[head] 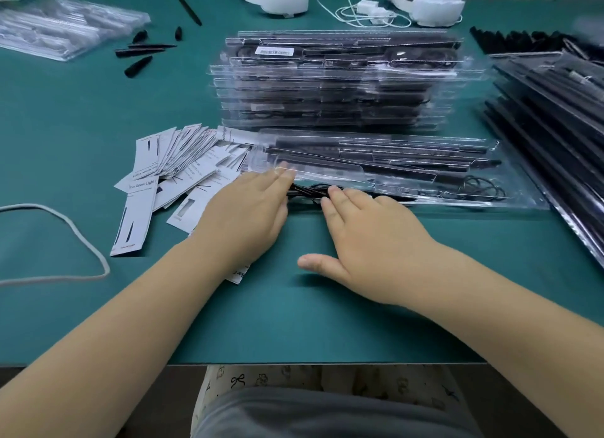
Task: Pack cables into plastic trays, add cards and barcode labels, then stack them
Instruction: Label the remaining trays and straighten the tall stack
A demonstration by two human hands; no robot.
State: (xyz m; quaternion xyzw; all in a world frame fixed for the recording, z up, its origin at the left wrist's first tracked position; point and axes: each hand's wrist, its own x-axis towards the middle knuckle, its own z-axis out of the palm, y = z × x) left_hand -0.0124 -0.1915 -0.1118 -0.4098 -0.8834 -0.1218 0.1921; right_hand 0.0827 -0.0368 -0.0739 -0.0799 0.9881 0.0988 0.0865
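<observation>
A clear plastic tray (408, 173) with black light bars lies on the green table before me. A black cable (307, 192) pokes out at its near left corner. My left hand (248, 215) lies flat, fingertips on the tray's left end and over the cable. My right hand (366, 241) rests palm down beside it, fingertips touching the cable at the tray's near edge. Behind stands a tall stack of filled trays (333, 81), the top one bearing a white barcode label (274, 51). White cards (176, 166) lie fanned out at the left.
More filled trays (555, 120) lean at the right. Empty clear trays (62, 26) sit far left, with loose black caps and spikes (143, 52) near them. A grey cord (75, 235) loops at the left edge. White devices and a white wire (359, 13) lie at the back.
</observation>
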